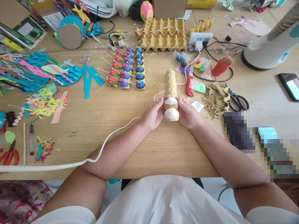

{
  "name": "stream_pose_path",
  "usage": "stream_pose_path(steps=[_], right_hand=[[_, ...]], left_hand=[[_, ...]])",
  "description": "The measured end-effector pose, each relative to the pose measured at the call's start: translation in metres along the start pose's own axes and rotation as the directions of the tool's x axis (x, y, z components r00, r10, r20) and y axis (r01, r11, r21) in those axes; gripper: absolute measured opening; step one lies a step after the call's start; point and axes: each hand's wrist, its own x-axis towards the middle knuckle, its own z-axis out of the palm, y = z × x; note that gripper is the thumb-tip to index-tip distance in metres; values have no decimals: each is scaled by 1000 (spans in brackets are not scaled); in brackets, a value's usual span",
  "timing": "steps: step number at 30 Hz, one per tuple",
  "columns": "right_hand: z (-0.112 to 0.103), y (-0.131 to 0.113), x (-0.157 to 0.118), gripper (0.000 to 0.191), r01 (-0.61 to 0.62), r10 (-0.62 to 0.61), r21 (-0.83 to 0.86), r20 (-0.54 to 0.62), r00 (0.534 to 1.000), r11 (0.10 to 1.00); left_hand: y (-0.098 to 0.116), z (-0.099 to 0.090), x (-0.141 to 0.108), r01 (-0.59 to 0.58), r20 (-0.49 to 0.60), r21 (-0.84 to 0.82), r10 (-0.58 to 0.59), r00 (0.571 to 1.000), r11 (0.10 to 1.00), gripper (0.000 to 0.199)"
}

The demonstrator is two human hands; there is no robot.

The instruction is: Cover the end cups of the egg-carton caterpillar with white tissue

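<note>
A tan egg-carton strip (171,80) lies lengthwise in front of me, and two of its nearer cups carry white caps (172,113). My left hand (154,113) grips its left side near the capped cups, fingers curled and partly hidden. On the opposite side my right hand (188,112) holds it between thumb and curled fingers. Beyond and to the left stand three rows of painted cups, red ones (114,72), purple ones (125,74) and blue ones (140,76), with thin pins sticking out.
Black scissors (238,101) and carton scraps (216,99) lie right of my hands. A red cutter (189,85), white power strip (201,39) and egg trays (163,34) sit farther back. A white cable (105,144) crosses my left arm. Paper strips (46,102) lie left.
</note>
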Motion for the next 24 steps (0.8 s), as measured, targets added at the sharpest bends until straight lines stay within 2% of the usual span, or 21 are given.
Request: stream_pose_path(steps=[5, 8, 11, 13, 14, 19, 24], right_hand=[[-2, 1, 5, 55, 17, -18, -54, -27, 999, 998], [-6, -1, 7, 61, 35, -47, -135, -87, 995, 990], [-10, -7, 6, 58, 176, -234, -271, -197, 952, 946], [-9, -11, 4, 49, 276, -352, -336, -190, 917, 901], [-8, -13, 2, 45, 303, -370, -336, -155, 916, 892], [0, -16, -5, 30, 233, -243, -247, -11, 970, 941], [-2, -14, -5, 36, 158, -162, -261, 6, 987, 952]], left_hand=[[4, 2, 1, 56, 10, -99, -56, 998, 993, 19], [7, 5, -1, 56, -15, -143, -58, 998, 988, 19], [9, 6, -2, 74, -33, -165, -81, 996, 983, 20], [10, 7, -2, 87, -43, -180, -96, 994, 980, 19], [10, 7, -3, 89, -48, -187, -99, 994, 978, 20], [11, 6, -3, 99, -46, -197, -110, 993, 975, 27], [11, 3, -3, 108, -36, -185, -117, 992, 977, 35]])
